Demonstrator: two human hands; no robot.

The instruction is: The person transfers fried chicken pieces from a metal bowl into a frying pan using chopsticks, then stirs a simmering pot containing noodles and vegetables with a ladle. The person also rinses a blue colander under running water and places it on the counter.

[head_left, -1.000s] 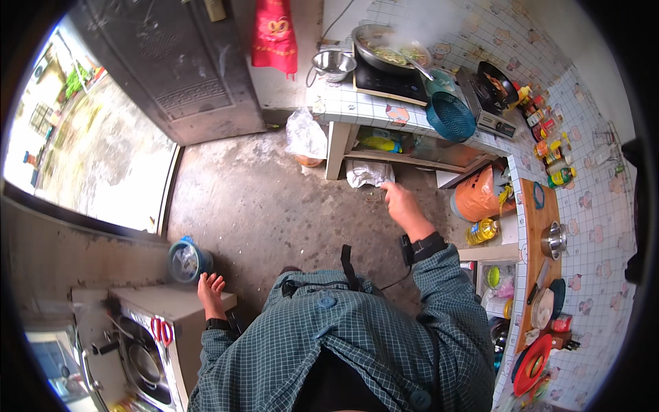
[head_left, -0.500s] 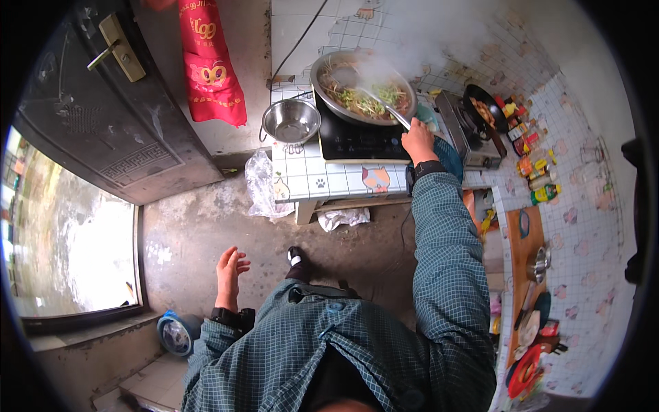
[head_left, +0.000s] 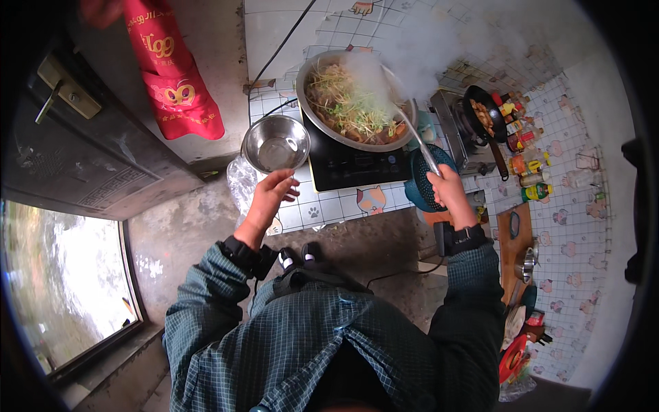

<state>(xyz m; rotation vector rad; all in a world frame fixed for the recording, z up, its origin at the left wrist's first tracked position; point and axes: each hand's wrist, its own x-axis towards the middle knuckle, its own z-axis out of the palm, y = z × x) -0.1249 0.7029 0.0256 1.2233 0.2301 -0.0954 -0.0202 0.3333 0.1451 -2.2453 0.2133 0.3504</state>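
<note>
My right hand (head_left: 449,189) is closed round the grip of a long-handled metal cooking utensil (head_left: 420,139). The utensil slants into a wide steel pan (head_left: 302,96), where steam blurs its head. Pale sprouts with green bits (head_left: 357,106) lie over browner food in the pan. Under it is a black cooktop (head_left: 350,168). My left hand (head_left: 271,196) is empty, fingers apart, just below the near rim of a shiny steel bowl (head_left: 276,144); I cannot tell whether it touches. A dark teal colander (head_left: 419,189) sits beside my right hand.
A gas stove (head_left: 453,130) carries a black frying pan (head_left: 484,117) with food, its handle pointing towards me. Bottles and jars (head_left: 532,165) line the tiled wall. A red apron (head_left: 178,96) hangs left, near a dark door (head_left: 89,158). A black cord (head_left: 405,273) trails on the right.
I have stepped closer to the counter. My left hand has risen from my side to the steel bowl. My right hand has drawn back to the right, pulling the utensil towards the pan's right rim.
</note>
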